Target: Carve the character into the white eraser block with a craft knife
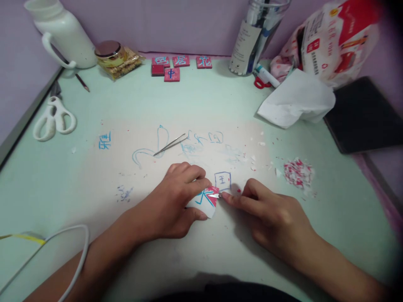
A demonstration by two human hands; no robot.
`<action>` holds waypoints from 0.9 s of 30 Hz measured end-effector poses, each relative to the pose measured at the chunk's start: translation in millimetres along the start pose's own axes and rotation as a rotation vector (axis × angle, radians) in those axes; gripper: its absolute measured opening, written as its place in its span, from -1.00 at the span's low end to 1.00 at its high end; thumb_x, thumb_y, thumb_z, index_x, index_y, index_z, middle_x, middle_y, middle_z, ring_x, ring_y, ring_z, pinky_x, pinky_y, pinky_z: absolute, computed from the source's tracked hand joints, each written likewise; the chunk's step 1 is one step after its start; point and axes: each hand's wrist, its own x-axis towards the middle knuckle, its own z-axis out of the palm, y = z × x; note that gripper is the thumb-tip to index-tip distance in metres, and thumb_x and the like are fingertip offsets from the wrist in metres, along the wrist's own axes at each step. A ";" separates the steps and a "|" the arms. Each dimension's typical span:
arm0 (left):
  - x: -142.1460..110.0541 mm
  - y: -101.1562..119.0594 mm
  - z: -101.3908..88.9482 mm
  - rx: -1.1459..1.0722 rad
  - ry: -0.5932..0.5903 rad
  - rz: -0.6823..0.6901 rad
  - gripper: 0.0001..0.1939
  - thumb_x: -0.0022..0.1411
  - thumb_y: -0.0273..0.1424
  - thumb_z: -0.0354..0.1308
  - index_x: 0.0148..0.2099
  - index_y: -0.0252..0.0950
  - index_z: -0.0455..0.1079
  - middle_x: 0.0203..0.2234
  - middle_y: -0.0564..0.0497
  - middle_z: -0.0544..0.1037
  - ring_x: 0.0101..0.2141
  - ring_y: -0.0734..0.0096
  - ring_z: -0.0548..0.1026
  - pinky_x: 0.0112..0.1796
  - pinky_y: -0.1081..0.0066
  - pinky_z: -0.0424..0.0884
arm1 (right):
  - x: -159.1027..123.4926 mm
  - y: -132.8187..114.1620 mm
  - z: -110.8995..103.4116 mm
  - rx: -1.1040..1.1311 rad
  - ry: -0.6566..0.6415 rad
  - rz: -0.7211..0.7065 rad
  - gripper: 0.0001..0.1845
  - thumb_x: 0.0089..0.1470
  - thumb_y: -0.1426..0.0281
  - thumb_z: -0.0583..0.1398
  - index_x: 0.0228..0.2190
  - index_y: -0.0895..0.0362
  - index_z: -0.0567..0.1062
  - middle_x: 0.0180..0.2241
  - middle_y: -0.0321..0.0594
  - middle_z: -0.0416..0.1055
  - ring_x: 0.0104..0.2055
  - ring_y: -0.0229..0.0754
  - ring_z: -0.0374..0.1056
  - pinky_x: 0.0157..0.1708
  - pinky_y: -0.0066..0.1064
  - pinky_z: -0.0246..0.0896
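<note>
One step in hand, seemingly carving: pinning block (pixel 204 205) to desk (pixel 132 100) with left hand (pixel 181 195), gripping blade (pixel 214 196) in fingers of right hand (pixel 272 209), tip at pink patch. For next stroke, keep steady, clear of left fingertips.

bare left hand (pixel 178 195), bare left forearm (pixel 113 249) to lower-left edge | bare right hand (pixel 273 209), bare right forearm (pixel 330 260) to lower right | wearing near-black clothing (pixel 245 293), seen only as low curved strip bottom centre, cut unclear | white cable (pixel 87 240) across left forearm, can't tell if worn
</note>
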 end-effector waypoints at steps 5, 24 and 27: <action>-0.4 -1.1 2.2 0.006 0.010 0.006 -0.60 0.06 -0.31 0.30 -0.05 -0.29 0.36 -0.17 -0.04 0.36 -0.18 0.23 0.30 -0.06 0.16 0.18 | -5.9 -7.7 6.7 -0.064 0.080 0.043 -0.49 -0.04 0.62 0.01 -0.11 0.04 0.52 -0.47 -0.27 0.26 -0.62 -0.36 0.15 -0.70 -0.53 -0.01; -0.8 -4.1 2.6 -0.005 0.019 0.025 -0.63 0.08 -0.30 0.28 -0.06 -0.28 0.35 -0.19 -0.04 0.35 -0.19 0.22 0.30 -0.08 0.15 0.18 | -6.2 6.0 2.2 -0.058 0.002 -0.030 -0.47 -0.05 0.62 0.01 -0.08 -0.01 0.46 -0.41 -0.28 0.29 -0.59 -0.35 0.19 -0.65 -0.50 -0.06; -1.4 -3.7 2.5 -0.005 0.021 0.026 -0.64 0.10 -0.27 0.26 -0.07 -0.28 0.36 -0.19 -0.05 0.35 -0.19 0.22 0.30 -0.08 0.14 0.18 | -4.0 5.4 0.9 -0.092 0.012 -0.041 -0.46 -0.07 0.62 0.01 -0.08 -0.03 0.45 -0.43 -0.30 0.29 -0.61 -0.36 0.16 -0.66 -0.49 -0.10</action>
